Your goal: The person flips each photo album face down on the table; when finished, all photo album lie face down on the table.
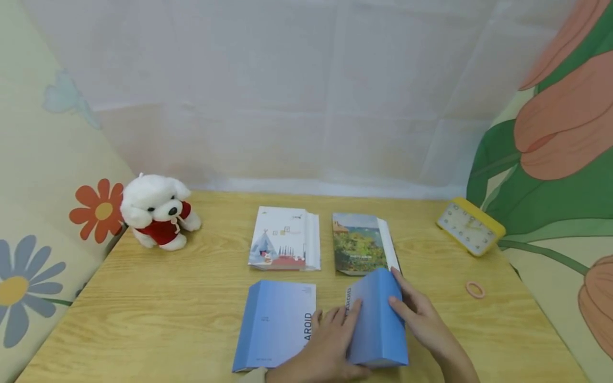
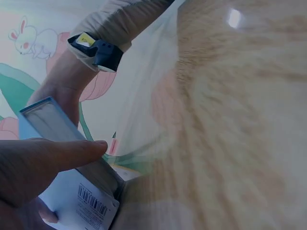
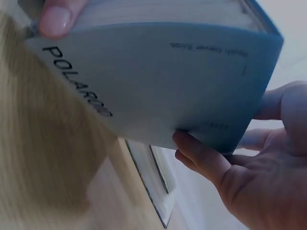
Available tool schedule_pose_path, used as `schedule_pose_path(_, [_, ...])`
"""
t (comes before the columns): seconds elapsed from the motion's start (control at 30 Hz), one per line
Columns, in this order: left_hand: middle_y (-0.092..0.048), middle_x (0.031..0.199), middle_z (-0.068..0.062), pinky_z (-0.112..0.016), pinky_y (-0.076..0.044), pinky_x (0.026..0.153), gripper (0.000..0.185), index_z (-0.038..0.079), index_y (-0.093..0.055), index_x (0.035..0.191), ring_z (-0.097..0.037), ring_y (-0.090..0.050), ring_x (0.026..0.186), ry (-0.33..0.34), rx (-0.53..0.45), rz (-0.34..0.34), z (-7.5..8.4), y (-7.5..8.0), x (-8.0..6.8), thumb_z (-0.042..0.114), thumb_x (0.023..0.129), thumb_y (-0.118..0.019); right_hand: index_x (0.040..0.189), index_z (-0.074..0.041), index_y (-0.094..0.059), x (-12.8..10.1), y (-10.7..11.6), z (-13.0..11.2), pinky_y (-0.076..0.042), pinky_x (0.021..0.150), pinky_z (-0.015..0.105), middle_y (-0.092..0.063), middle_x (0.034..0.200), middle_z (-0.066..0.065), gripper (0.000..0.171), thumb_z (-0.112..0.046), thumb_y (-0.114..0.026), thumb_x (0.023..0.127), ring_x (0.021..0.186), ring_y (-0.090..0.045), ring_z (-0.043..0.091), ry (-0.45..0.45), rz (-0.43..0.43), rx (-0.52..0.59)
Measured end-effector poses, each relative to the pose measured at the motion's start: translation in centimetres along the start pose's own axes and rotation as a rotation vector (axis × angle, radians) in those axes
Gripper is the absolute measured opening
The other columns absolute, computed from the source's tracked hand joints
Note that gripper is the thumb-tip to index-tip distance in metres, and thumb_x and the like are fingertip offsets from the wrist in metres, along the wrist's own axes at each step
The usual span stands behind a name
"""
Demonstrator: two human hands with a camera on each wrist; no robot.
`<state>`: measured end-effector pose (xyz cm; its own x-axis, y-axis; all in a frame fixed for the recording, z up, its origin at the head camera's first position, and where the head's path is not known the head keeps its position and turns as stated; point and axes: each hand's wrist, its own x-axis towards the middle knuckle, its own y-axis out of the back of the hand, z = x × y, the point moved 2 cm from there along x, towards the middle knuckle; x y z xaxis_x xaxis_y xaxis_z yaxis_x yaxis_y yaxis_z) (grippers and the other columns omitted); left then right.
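Note:
A thick blue photo album (image 1: pixel 373 319) lettered POLAROID stands tilted on the table, its spine turned up to the right. My left hand (image 1: pixel 330 340) grips it at the near end, fingers against the cover. In the left wrist view, the left thumb (image 2: pixel 76 152) lies along its page edges above a barcode. My right hand (image 1: pixel 423 322) holds the spine side, with fingertips on both sides of it in the right wrist view. A second blue POLAROID album (image 1: pixel 282 319) lies flat at the left, partly covered by my left hand.
Behind are a white album with a tent picture (image 1: pixel 280 236) and a landscape-covered photo album (image 1: pixel 359 244). A white plush dog (image 1: pixel 160 210) sits at the far left. A yellow clock (image 1: pixel 469 226) and a pink ring (image 1: pixel 475 290) lie at the right of the wooden table (image 1: pixel 143 308).

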<state>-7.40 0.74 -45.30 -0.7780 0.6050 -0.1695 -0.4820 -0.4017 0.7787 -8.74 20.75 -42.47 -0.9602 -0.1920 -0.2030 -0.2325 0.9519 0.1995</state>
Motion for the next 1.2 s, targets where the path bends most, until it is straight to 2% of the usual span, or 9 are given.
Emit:
schedule_pose_path(0.17, [-0.039,0.143,-0.017,-0.063,-0.022,0.101,0.108,0.022,-0.015,0.152,-0.034,-0.036,0.129,-0.006,0.098,0.012,0.6,0.0,0.5,0.053,0.069,-0.077,0.152,-0.016,-0.017,-0.1,0.5,0.5,-0.035,0.103,0.054,-0.016,0.155,0.018,0.080,-0.044,-0.059,0.090,0.139,-0.020,0.040,-0.039,0.080,-0.143])
schedule_pose_path(0.27, [-0.042,0.140,-0.021,-0.061,-0.025,0.099,0.104,0.019,-0.025,0.150,-0.036,-0.039,0.127,0.007,0.166,0.028,1.1,-0.2,1.0,0.053,0.067,-0.077,0.152,-0.013,-0.017,-0.2,1.0,0.5,-0.028,0.106,0.057,-0.016,0.155,0.018,0.081,-0.043,-0.060,0.089,0.139,-0.017,0.040,-0.059,0.099,-0.220])
schedule_pose_path(0.4, [-0.041,0.141,-0.022,-0.060,-0.027,0.099,0.098,0.019,-0.034,0.147,-0.036,-0.038,0.128,0.033,0.235,0.021,1.5,-0.8,1.4,0.056,0.066,-0.076,0.151,-0.009,-0.020,-0.3,1.5,1.0,-0.026,0.108,0.057,-0.021,0.154,0.020,0.073,-0.032,-0.058,0.093,0.138,-0.022,0.040,-0.078,0.107,-0.271])
schedule_pose_path(0.63, [-0.037,0.144,-0.017,-0.058,-0.027,0.101,0.085,0.024,-0.040,0.143,-0.032,-0.034,0.133,0.025,0.428,-0.030,2.1,-1.5,1.1,0.061,0.072,-0.070,0.142,0.012,-0.026,-0.4,1.2,2.6,-0.029,0.106,0.058,-0.032,0.143,0.033,0.067,-0.025,-0.052,0.093,0.133,-0.029,0.048,-0.124,0.157,-0.633])
schedule_pose_path(0.77, [-0.035,0.145,-0.016,-0.060,-0.025,0.103,0.083,0.025,-0.039,0.144,-0.032,-0.031,0.135,0.027,0.437,-0.037,2.1,-1.5,0.9,0.059,0.075,-0.069,0.142,0.012,-0.026,-0.4,1.0,2.9,-0.028,0.106,0.058,-0.033,0.143,0.033,0.066,-0.025,-0.051,0.093,0.132,-0.029,0.048,-0.111,0.174,-0.668])
schedule_pose_path(0.93, [-0.034,0.147,-0.015,-0.060,-0.026,0.103,0.084,0.026,-0.037,0.145,-0.031,-0.031,0.135,0.018,0.391,-0.032,1.9,-1.3,0.8,0.060,0.075,-0.068,0.142,0.013,-0.026,-0.4,1.0,2.6,-0.028,0.107,0.057,-0.032,0.142,0.034,0.067,-0.024,-0.052,0.092,0.132,-0.030,0.048,-0.088,0.176,-0.659])
schedule_pose_path(1.03, [-0.030,0.150,-0.015,-0.062,-0.025,0.103,0.090,0.027,-0.030,0.148,-0.032,-0.028,0.137,0.006,0.347,-0.046,1.6,-0.7,0.3,0.064,0.074,-0.067,0.141,0.014,-0.027,-0.4,1.2,2.4,-0.029,0.106,0.058,-0.033,0.142,0.035,0.068,-0.026,-0.052,0.092,0.131,-0.031,0.049,-0.085,0.166,-0.667])
schedule_pose_path(1.13, [-0.027,0.151,-0.019,-0.065,-0.025,0.102,0.101,0.025,-0.025,0.150,-0.037,-0.028,0.136,-0.012,0.342,0.023,0.8,0.7,-1.1,0.069,0.069,-0.066,0.140,0.014,-0.030,-0.4,1.4,2.0,-0.029,0.104,0.061,-0.033,0.140,0.037,0.072,-0.038,-0.050,0.095,0.129,-0.032,0.051,-0.088,0.169,-0.734])
schedule_pose_path(1.2, [-0.027,0.150,-0.022,-0.066,-0.026,0.102,0.106,0.022,-0.024,0.150,-0.040,-0.030,0.134,-0.009,0.348,0.119,-0.2,2.1,-2.4,0.070,0.066,-0.067,0.141,0.011,-0.031,-0.4,1.3,1.4,-0.026,0.104,0.064,-0.030,0.141,0.037,0.079,-0.050,-0.046,0.094,0.129,-0.029,0.053,-0.079,0.185,-0.784])
